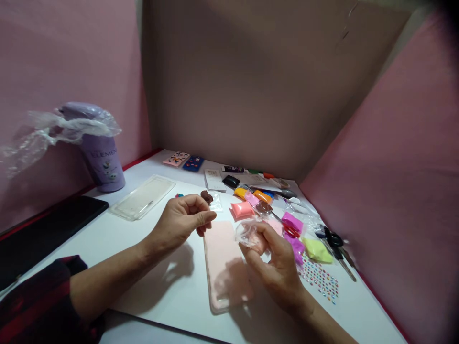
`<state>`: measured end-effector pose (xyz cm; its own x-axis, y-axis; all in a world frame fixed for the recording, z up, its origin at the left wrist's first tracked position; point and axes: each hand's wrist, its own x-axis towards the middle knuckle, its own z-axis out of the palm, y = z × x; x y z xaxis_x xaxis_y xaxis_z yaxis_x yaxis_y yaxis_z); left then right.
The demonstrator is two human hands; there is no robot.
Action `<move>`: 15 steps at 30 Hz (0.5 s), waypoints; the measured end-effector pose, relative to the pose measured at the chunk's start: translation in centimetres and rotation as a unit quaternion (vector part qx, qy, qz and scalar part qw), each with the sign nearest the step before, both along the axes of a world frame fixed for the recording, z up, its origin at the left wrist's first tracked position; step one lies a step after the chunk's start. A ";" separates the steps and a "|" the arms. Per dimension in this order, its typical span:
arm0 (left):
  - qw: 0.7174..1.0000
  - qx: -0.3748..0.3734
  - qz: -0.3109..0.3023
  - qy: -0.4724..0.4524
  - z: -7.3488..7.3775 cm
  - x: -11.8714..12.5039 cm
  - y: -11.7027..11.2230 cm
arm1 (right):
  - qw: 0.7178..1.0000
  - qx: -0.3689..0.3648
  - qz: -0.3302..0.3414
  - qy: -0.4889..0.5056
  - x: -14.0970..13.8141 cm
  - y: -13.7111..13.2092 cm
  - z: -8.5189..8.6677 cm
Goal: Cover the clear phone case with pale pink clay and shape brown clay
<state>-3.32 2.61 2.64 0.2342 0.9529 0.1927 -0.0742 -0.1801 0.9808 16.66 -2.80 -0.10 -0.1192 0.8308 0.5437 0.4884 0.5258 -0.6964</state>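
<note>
My right hand (274,260) grips a crumpled clear plastic packet of peach-coloured clay (255,240) between thumb and fingers. To its left, my left hand (186,217) is in the air with thumb and fingertips pinched together; whatever may be between them is hidden or too small to name. Below and between both hands lies a phone case (224,272) coated in pale pink clay, partly in shadow. A lump of brown clay (206,196) sits just beyond my left fingertips, beside a small clear plastic wrapper (216,202).
Several clay packets, among them coral (242,210) and yellow (317,250), crowd the right side near red-handled scissors (292,231), black-handled scissors (334,237) and a gem sticker sheet (322,279). Leftward are a clear case (142,197), a purple tumbler (103,162) and a black slab (50,234).
</note>
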 end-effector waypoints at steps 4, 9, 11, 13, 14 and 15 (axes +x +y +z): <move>0.999 0.015 -0.014 0.037 -0.1 0.0 -0.1 | 1.000 0.003 -0.007 0.000 0.1 -0.1 0.0; 0.999 0.003 0.015 0.050 -0.2 0.0 0.1 | 1.000 0.010 -0.009 -0.001 0.2 -0.2 -0.1; 0.998 -0.003 0.036 0.048 -0.2 -0.2 0.3 | 1.000 0.013 -0.009 -0.002 0.2 -0.1 -0.1; 0.998 -0.005 0.051 0.046 -0.3 -0.4 0.5 | 1.000 0.015 -0.011 -0.003 0.2 -0.1 -0.1; 0.997 -0.005 0.055 0.047 -0.3 -0.4 0.6 | 1.000 0.015 -0.011 -0.005 0.2 -0.1 -0.1; 0.997 -0.005 0.058 0.049 -0.4 -0.5 0.7 | 1.000 0.014 -0.012 -0.005 0.2 -0.1 -0.1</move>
